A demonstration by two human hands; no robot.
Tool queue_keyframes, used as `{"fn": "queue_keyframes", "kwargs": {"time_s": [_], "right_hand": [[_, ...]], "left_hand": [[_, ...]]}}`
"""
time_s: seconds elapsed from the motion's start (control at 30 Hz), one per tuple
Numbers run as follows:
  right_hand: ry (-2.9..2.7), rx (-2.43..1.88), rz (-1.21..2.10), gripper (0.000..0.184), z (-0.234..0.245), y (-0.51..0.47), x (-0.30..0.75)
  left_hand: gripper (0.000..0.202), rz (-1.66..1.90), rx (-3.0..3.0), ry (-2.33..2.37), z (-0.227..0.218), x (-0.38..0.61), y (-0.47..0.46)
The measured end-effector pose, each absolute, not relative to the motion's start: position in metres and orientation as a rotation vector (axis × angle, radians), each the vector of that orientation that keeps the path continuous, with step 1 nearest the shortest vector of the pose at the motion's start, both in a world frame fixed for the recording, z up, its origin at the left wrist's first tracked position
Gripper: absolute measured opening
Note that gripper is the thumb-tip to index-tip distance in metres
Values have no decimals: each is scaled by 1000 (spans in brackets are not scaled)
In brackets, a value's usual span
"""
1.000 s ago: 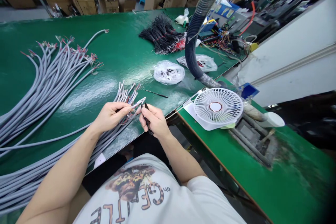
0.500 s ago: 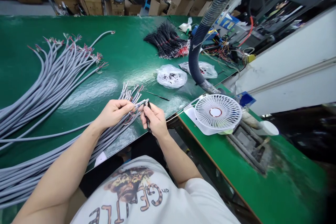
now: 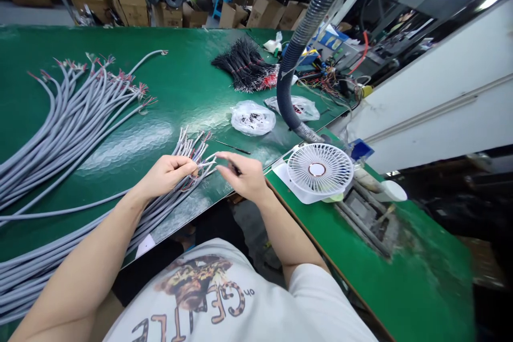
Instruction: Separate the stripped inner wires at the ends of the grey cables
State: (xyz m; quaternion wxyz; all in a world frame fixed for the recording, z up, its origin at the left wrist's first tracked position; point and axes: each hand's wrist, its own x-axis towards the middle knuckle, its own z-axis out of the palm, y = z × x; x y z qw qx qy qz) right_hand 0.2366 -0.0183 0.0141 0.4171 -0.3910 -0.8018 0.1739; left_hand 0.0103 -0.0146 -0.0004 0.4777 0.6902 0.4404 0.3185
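Note:
My left hand (image 3: 168,173) is closed on the stripped ends of a bundle of grey cables (image 3: 188,160) that runs along the front edge of the green table (image 3: 180,85). Just right of those cable ends is my right hand (image 3: 246,175). Its fingers curl round a small black hand tool (image 3: 237,170), and its forefinger points toward the cable tips. The two hands are a short gap apart. A thin black tool (image 3: 234,147) lies on the table just beyond them.
A larger fan of grey cables (image 3: 76,112) covers the left of the table. Two clear bags of small parts (image 3: 252,117) and a bundle of black wires (image 3: 244,67) lie further back. A white desk fan (image 3: 320,168) and a ribbed hose (image 3: 298,48) stand to the right. Cardboard boxes line the back.
My right hand has drawn away to the right from the cable tips it was working on. My left hand keeps its hold. The view has shifted slightly.

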Motion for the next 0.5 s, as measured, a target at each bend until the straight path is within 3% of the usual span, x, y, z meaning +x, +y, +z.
{"fn": "queue_keyframes", "kwargs": {"time_s": [0.13,0.23,0.37,0.5], "right_hand": [[-2357,-837,190,21,9,-12,232],[-2518,-869,290,22,22,-7,234],[-2625,-863,739,20,37,4,238],[-2341,-722,1518,20,23,17,238]], "left_hand": [[43,749,1700,1060,-2,10,-16],[42,690,1768,1051,-2,11,-17],[39,577,1857,978,-2,12,-17],[39,516,1871,859,-2,7,-16]]}}
